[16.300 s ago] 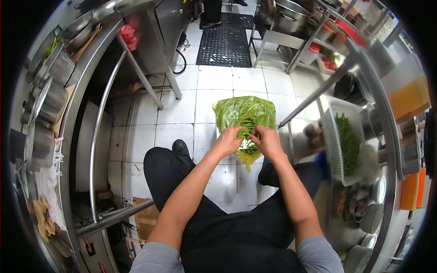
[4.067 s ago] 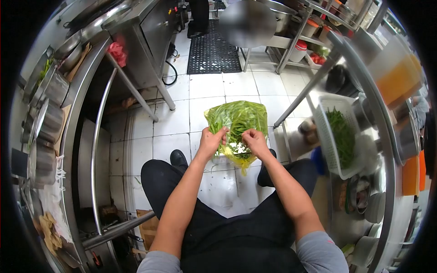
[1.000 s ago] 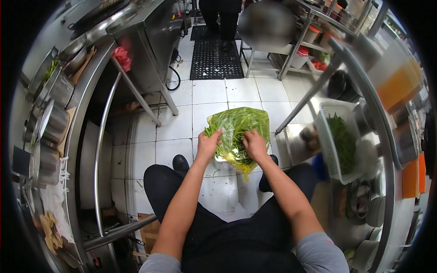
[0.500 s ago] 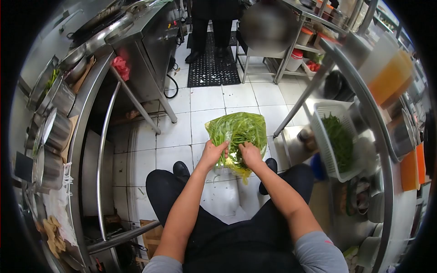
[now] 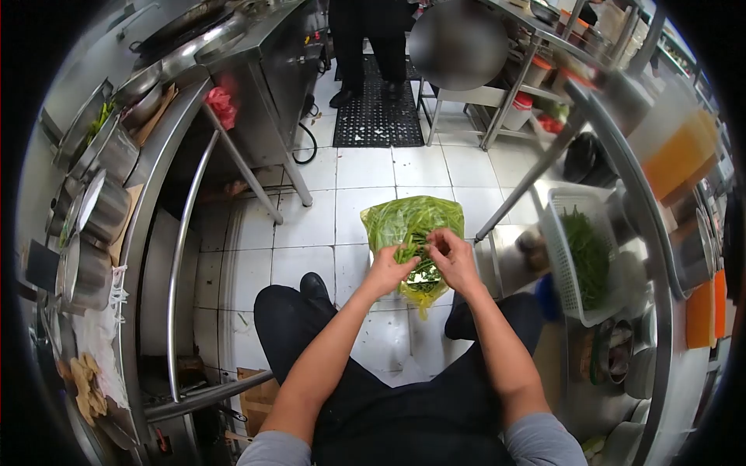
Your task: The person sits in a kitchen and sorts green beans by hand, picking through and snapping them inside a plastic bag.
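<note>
A yellow-green plastic bag (image 5: 416, 216) full of long green stems sits between my knees, its mouth toward me. My left hand (image 5: 391, 268) is closed around a small bunch of green stems (image 5: 409, 250) at the opening. Close beside it, my right hand (image 5: 452, 260) has thumb and fingers pinched together over the bag's mouth; whatever is between those fingertips is too small to name. Below both hands lie short cut green and white pieces (image 5: 424, 273).
A white basket of green stems (image 5: 584, 252) stands on the right shelf. Pots (image 5: 101, 206) line the left counter (image 5: 159, 167). Ahead, a person in black trousers (image 5: 369, 54) stands on a black mat (image 5: 379, 116). A metal table leg (image 5: 528, 177) rises just right of the bag.
My hands have come together over the bag's mouth; my right hand has lifted out of the stems. The view has shifted slightly, and the person ahead has stepped onto the mat since the earlier frames.
</note>
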Available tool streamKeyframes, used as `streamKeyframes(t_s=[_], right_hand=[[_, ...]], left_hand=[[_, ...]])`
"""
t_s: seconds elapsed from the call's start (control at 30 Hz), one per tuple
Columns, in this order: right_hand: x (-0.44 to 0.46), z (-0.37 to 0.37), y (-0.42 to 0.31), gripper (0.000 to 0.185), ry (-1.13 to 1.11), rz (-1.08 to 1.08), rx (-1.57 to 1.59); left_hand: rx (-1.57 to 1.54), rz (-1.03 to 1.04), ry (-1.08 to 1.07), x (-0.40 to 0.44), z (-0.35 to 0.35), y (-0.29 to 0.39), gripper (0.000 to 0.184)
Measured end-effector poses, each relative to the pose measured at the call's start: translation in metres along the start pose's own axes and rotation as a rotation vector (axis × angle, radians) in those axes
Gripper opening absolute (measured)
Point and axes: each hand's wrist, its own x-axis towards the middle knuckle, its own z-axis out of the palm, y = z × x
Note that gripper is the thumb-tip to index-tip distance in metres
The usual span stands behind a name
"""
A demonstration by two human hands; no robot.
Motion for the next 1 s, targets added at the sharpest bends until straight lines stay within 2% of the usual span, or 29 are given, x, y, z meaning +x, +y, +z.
streamKeyframes(t_s=[0.07, 0.2, 0.27, 0.37, 0.5, 0.57, 0.6, 0.67, 0.7, 0.77, 0.8, 0.83, 0.87, 0.93, 1.0], right_hand=[[-0.002, 0.001, 0.002, 0.013, -0.050, 0.053, 0.032], [-0.003, -0.007, 0.001, 0.011, -0.125, 0.010, -0.010], [-0.002, -0.014, -0.001, 0.012, -0.247, -0.031, -0.223], [-0.003, -0.013, 0.001, 0.011, -0.280, -0.061, -0.265], [-0.002, -0.006, 0.001, 0.009, -0.286, -0.051, -0.306], [-0.001, 0.004, 0.007, 0.008, -0.058, -0.109, -0.387], [0.001, 0.006, 0.012, 0.008, -0.056, -0.108, -0.391], [0.008, 0.010, 0.025, 0.007, 0.203, -0.022, -0.230], [0.011, 0.004, 0.030, 0.011, 0.104, 0.108, -0.177], [0.007, 0.003, 0.037, 0.017, 0.021, 0.037, -0.134], [0.004, 0.002, 0.038, 0.022, -0.057, -0.024, -0.092], [0.002, -0.001, 0.039, 0.029, -0.256, 0.095, -0.034], [-0.001, 0.002, 0.040, 0.029, -0.258, 0.097, -0.038], [-0.006, 0.012, 0.029, 0.026, -0.412, 0.265, 0.259], [-0.009, 0.022, 0.026, 0.025, -0.416, 0.306, 0.320]], left_hand=[[0.272, 0.129, 0.010, -0.003, 0.003, 0.003, 0.027], [0.370, 0.100, -0.028, -0.004, -0.003, 0.008, 0.028], [0.483, 0.240, 0.007, -0.006, -0.006, 0.010, 0.026], [0.599, 0.247, -0.040, -0.006, -0.012, 0.012, 0.027], [0.562, 0.265, -0.054, -0.007, -0.015, 0.013, 0.025], [0.329, 0.103, -0.068, -0.005, -0.011, 0.012, 0.023], [0.327, 0.105, -0.071, -0.007, -0.011, 0.017, 0.023], [0.150, -0.114, -0.063, -0.009, -0.011, 0.026, 0.018], [0.146, -0.112, -0.059, -0.007, -0.014, 0.024, 0.018], [-0.215, -0.040, -0.046, -0.002, -0.024, 0.018, 0.017], [-0.216, -0.039, -0.045, -0.003, -0.028, 0.023, 0.017], [-0.366, -0.062, -0.026, -0.004, -0.030, 0.029, 0.016], [-0.517, -0.087, -0.007, -0.005, -0.033, 0.032, 0.015], [-0.520, -0.081, -0.018, -0.004, -0.036, 0.030, 0.019], [-0.576, -0.088, -0.016, -0.003, -0.038, 0.028, 0.020]])
